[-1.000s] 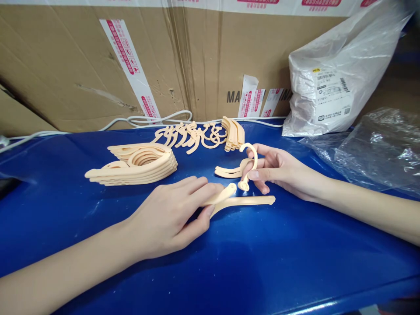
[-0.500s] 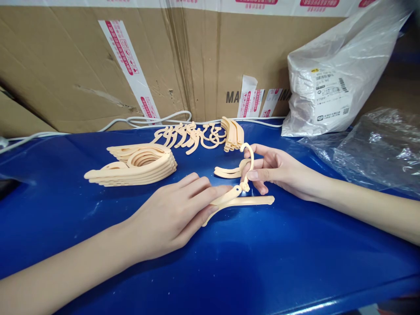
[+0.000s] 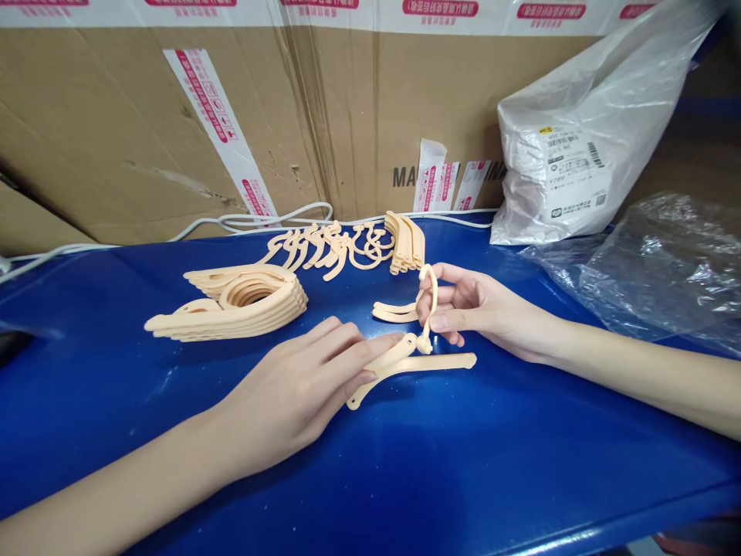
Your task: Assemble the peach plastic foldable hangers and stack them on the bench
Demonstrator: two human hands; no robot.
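My left hand (image 3: 301, 386) pinches a peach plastic hanger body (image 3: 405, 363) that lies on the blue table (image 3: 463, 463), with its two arms spreading to the right. Thumb and fingers of my right hand (image 3: 468, 309) are closed on a peach plastic hook (image 3: 429, 297), held upright. The hook's lower end touches the tip of the hanger body's upper arm. Just behind the hook lie two curved peach pieces (image 3: 394, 312).
A stack of peach hanger bodies (image 3: 231, 305) lies at mid-left. Several loose hooks (image 3: 329, 243) and a stack of curved pieces (image 3: 407, 241) sit further back. Cardboard boxes (image 3: 174, 116) and white cables (image 3: 260, 220) line the rear; plastic bags (image 3: 579, 139) occupy the right.
The right hand has brought the hook's lower end down onto the tip of the hanger body. The left hand has shifted its grip slightly and turned the body.
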